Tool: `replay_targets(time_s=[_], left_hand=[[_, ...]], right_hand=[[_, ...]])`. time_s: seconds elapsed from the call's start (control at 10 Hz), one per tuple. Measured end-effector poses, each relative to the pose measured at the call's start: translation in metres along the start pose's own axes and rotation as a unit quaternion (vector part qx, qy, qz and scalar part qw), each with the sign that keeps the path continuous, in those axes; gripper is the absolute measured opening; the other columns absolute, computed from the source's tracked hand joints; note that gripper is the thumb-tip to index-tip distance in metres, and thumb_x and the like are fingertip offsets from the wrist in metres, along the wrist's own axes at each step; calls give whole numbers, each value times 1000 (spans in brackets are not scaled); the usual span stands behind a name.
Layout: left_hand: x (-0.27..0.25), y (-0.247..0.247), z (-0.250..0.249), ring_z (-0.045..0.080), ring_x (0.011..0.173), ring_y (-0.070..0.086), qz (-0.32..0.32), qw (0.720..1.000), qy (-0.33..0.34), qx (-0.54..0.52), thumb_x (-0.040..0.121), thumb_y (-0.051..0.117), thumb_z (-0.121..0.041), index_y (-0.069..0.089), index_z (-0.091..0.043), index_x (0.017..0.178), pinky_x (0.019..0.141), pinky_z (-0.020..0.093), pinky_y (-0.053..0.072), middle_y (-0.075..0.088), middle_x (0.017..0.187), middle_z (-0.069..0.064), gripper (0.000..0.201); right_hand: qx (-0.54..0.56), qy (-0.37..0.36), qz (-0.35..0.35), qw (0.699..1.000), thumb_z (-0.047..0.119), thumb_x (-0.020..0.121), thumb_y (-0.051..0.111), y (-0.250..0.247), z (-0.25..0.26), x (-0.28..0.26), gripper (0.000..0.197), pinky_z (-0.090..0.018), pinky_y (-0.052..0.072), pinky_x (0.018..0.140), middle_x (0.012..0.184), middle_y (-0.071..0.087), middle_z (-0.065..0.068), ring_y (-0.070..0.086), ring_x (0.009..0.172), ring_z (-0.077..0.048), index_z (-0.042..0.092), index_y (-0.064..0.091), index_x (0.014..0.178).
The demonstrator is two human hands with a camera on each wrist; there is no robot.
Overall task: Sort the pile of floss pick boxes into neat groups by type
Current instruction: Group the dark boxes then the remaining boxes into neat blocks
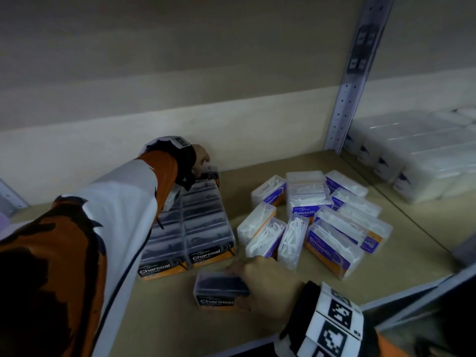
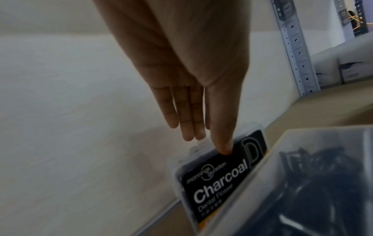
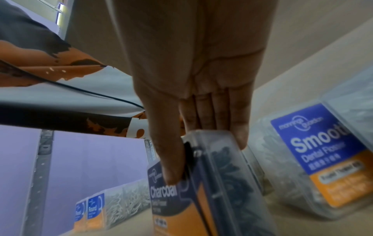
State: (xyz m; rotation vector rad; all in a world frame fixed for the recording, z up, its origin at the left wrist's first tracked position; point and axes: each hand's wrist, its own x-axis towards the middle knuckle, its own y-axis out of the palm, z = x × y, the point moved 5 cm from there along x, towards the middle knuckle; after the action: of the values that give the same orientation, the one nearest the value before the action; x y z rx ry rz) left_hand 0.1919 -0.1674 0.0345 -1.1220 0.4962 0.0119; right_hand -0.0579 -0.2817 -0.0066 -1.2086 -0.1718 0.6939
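Two hands are working at once. We are holding a loose Charcoal box (image 1: pixel 221 289) in our right hand (image 1: pixel 268 287), thumb on its label and fingers behind, just in front of the Charcoal block (image 1: pixel 190 228). Our left hand (image 1: pixel 201 158) is reaching to the block's far end, thumb and straight fingers lightly pinching the rearmost Charcoal box (image 2: pixel 220 175). Beside the block, to its right, the Smooth boxes (image 1: pixel 316 217) are lying in an unsorted heap. We are judging the risks: a sleeve dragging across the block and skewing its rows, or the smooth plastic box slipping from a shallow pinch.
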Motion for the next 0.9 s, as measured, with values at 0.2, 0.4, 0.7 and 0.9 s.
replay_targets(time_s=[0.2,0.4,0.7,0.9], left_hand=[[8,2,-2,27,127,46,1,1000,-11,24,90,63,-23,39,-5,140,102,30,38,45,141,13,59],[15,1,5,27,120,52,2,999,-17,29,83,72,-21,51,-5,130,94,30,44,52,133,13,54],[-18,-23,26,28,113,53,-71,997,-12,1,84,69,-26,49,-10,128,89,32,45,52,130,12,51],[-64,-41,27,28,114,50,-123,992,12,-18,86,66,-30,44,-12,133,91,31,42,50,131,11,55]], right_hand=[[-4,16,-15,1000,22,87,59,8,-8,5,44,-33,47,90,126,55,-12,57,111,-29,13,51,130],[-21,33,-31,999,26,86,60,15,-19,10,43,-34,49,86,123,56,-9,59,108,-29,17,52,127],[-23,23,-21,999,19,88,58,4,-6,4,39,-34,47,91,125,56,-12,57,112,-28,11,53,126],[-32,30,-5,999,20,87,60,-2,-3,3,37,-32,46,88,124,58,-14,57,112,-28,8,55,122]])
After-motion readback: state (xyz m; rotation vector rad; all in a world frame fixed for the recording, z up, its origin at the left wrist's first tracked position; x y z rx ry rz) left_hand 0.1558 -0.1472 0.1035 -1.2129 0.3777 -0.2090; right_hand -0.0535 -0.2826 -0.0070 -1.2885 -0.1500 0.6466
